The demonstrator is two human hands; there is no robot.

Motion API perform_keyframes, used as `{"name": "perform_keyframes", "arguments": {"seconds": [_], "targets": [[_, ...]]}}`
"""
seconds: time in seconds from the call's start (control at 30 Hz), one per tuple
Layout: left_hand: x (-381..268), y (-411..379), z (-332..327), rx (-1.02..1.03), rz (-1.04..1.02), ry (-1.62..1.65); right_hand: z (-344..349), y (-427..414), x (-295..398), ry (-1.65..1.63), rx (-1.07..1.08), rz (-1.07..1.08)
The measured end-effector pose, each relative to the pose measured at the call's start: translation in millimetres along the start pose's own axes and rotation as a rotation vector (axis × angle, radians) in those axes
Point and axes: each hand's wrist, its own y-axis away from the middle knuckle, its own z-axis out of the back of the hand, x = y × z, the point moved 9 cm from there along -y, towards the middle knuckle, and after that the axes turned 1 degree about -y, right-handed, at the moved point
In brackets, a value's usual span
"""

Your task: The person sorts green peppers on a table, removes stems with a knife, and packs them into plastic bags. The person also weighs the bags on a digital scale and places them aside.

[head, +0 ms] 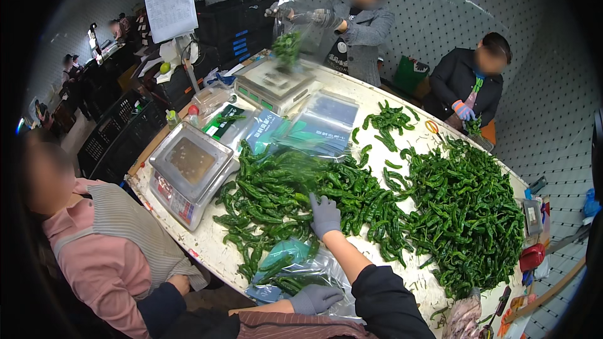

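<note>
My left hand [314,299], in a grey knit glove, lies at the near table edge with its fingers on the clear plastic bag [340,268]. Several long green peppers [294,284] show in this bag, which has a blue-green printed panel. My right hand [326,215], gloved alike, reaches over the near side of a loose heap of green peppers [268,193]. Its fingers are spread, the index pointing away from me, and nothing shows in its grasp. The left fingertips' hold on the film is partly hidden.
A larger pepper pile [466,212] covers the table's right side. Two scales [192,155] [275,82] and stacked printed bags [320,125] stand beyond the heap. One person [365,28] lifts a bag of peppers; others sit at right [466,80] and stand at left [103,240]. Scissors [431,127] lie near the far edge.
</note>
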Motion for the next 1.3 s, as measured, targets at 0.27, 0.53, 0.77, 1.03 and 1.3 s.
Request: {"name": "perform_keyframes", "arguments": {"seconds": [0.27, 0.53, 0.77, 1.03, 1.3], "targets": [[-6, 2, 7, 0.019, 0.037, -0.044, -6, -14, -4, -0.200, -0.025, 0.057], [-12, 4, 3, -0.007, 0.006, -0.055, -13, -38, -72, -1.077, -0.146, -0.001], [-18, 12, -2, -0.035, 0.001, -0.077, -6, -29, -88, -2.035, 0.111, -0.192], [-23, 21, -5, -0.026, 0.035, -0.085, -36, 17, -60, -2.295, 0.316, -0.513], [-25, 20, -9, -0.043, 0.037, -0.049, 40, 5, -62, -2.073, 0.122, -0.217]]}}
